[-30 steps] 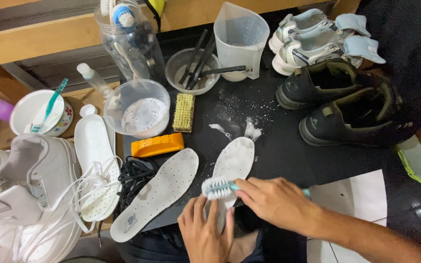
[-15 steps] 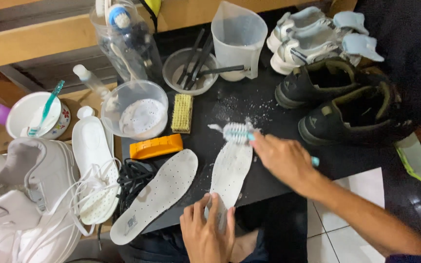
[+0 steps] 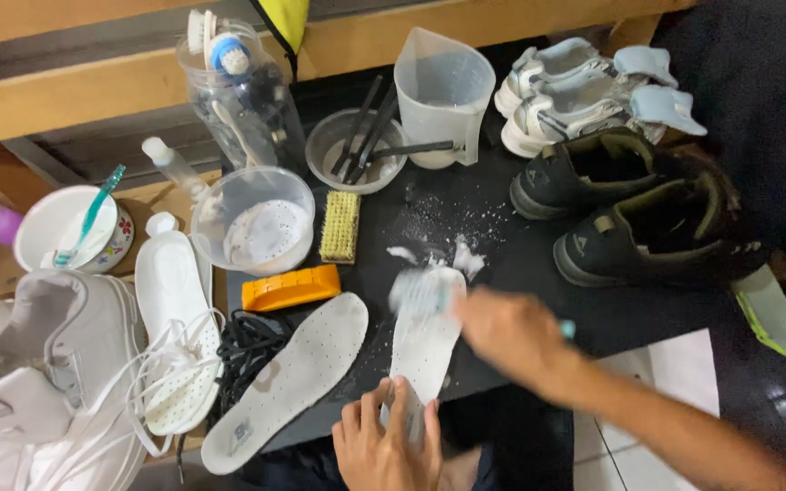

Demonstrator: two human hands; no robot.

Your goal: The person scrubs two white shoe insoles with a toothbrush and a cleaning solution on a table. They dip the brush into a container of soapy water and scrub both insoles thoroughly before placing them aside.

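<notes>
Left hand [image 3: 388,441] pins the heel of the white foam insole [image 3: 425,341] flat on the black counter [image 3: 520,227] while the right hand [image 3: 507,336] grips a blurry small brush [image 3: 420,291] just beyond it, so a hard stroke could probably skid the insole or fling suds onto the black shoes [image 3: 648,218] past that hand.

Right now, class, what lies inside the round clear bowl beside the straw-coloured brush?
The clear bowl holds white foamy liquid; its depth cannot be judged. The straw-coloured brush lies outside it.

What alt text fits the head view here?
A right hand scrubs a white insole with a blurred brush on a black table, while the left hand pins its near end. Foam, another insole and dark shoes surround it.
</notes>
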